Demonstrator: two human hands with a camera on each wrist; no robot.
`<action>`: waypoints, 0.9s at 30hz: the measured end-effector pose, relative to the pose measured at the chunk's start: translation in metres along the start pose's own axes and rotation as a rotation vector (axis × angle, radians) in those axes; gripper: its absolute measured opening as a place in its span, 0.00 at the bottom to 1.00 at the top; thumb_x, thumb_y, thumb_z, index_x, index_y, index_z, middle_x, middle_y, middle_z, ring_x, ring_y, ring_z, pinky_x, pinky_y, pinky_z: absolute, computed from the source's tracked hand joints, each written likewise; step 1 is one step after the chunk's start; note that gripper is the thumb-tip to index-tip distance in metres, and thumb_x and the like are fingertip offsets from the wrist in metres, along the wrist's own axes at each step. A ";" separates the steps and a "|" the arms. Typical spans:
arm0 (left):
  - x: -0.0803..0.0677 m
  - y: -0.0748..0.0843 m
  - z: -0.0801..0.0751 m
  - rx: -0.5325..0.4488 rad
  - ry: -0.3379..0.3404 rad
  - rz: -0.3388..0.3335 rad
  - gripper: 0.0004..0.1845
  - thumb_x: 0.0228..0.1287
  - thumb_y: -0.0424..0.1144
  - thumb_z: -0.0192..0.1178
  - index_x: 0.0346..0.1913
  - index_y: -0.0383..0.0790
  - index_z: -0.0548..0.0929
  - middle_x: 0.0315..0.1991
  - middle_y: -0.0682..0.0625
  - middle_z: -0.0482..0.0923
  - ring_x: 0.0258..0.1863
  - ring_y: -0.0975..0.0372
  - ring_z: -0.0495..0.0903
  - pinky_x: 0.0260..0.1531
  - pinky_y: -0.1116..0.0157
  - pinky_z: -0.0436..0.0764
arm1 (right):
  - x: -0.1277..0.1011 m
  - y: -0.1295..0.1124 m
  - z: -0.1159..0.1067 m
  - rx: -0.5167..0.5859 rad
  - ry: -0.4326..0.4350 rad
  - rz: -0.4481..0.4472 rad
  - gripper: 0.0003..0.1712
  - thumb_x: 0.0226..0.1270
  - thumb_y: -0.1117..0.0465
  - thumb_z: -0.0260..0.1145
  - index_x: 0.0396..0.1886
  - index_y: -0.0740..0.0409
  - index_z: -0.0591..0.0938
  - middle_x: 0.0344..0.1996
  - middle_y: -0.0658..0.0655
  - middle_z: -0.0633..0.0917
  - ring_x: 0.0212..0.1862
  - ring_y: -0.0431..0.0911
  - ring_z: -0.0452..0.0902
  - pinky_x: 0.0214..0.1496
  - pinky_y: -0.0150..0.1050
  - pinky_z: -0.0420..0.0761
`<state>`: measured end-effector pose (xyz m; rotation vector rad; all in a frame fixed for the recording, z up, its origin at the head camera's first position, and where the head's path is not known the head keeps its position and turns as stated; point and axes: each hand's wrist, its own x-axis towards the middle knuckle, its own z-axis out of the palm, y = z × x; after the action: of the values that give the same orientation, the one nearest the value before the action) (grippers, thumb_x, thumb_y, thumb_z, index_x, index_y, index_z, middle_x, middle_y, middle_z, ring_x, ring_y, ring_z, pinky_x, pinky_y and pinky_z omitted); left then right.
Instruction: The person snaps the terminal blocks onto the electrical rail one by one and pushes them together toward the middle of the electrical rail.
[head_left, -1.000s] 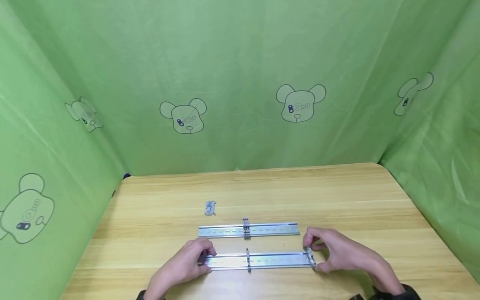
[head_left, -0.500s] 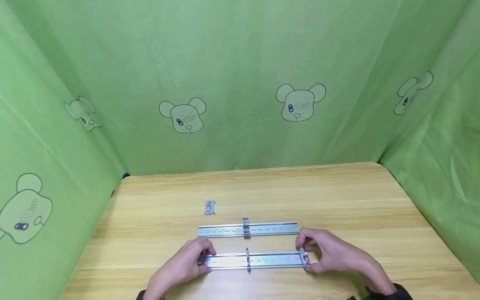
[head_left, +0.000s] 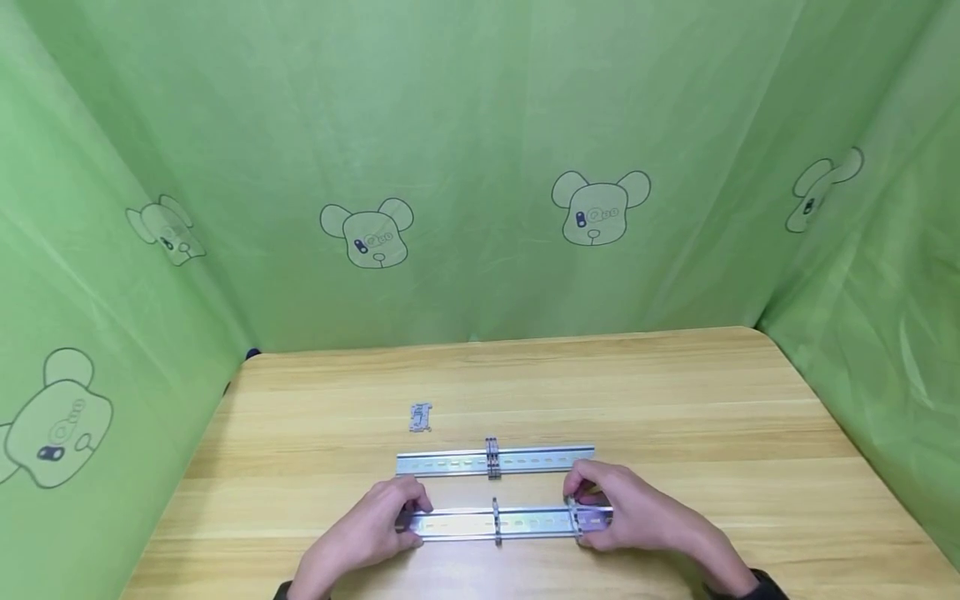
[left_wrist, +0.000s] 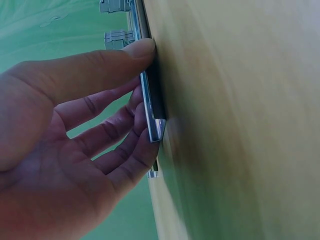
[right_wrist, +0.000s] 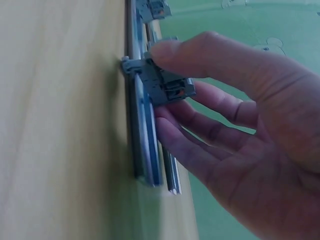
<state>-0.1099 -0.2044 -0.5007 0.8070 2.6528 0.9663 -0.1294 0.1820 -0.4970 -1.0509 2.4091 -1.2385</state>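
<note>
A slotted metal DIN rail (head_left: pixel 457 525) lies across the near part of the table. My left hand (head_left: pixel 375 521) grips its left end, thumb on the near edge and fingers on the far edge. With thumb and fingers my right hand (head_left: pixel 637 508) pinches a grey terminal block (right_wrist: pixel 162 82) that sits across the rail, a little in from the right end. A second thin terminal block (head_left: pixel 497 522) stands on the same rail near its middle. Behind it, another DIN rail (head_left: pixel 442 463) carries several grey blocks (head_left: pixel 492 458) side by side.
One loose grey terminal block (head_left: pixel 421 417) lies flat on the wooden table (head_left: pixel 675 392), beyond the rear rail. Green cloth (head_left: pixel 480 275) with bear-head prints hangs around the table's back and sides.
My right hand has moved left along the near rail with the terminal block, from the rail's right end inward. The left hand has stayed on the left end.
</note>
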 end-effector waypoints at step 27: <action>0.001 -0.002 0.001 0.004 -0.002 0.002 0.16 0.49 0.30 0.78 0.39 0.43 0.84 0.36 0.60 0.77 0.36 0.67 0.75 0.39 0.67 0.79 | 0.029 -0.015 0.045 -0.075 0.089 0.019 0.27 0.50 0.61 0.83 0.50 0.53 0.81 0.46 0.46 0.84 0.48 0.40 0.81 0.53 0.38 0.83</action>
<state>-0.1112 -0.2050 -0.5026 0.8109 2.6529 0.9607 -0.1203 0.1286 -0.5098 -1.0109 2.5445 -1.2218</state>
